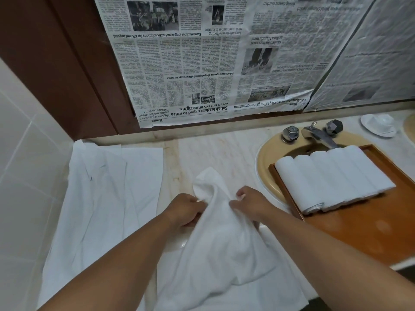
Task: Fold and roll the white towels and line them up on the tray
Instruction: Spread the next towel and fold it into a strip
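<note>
newspaper sheets (190, 63) are covering the back wall above a pale marble counter (215, 151); a brown panel (62, 68) is standing left of them, and white tiles (24, 135) are lining the left wall.

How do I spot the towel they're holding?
Find the wooden tray over the beige sink. Left of it, the left hand and right hand pinch a crumpled white towel. Unlike the tray's rolled towels, it hangs loose.
</note>
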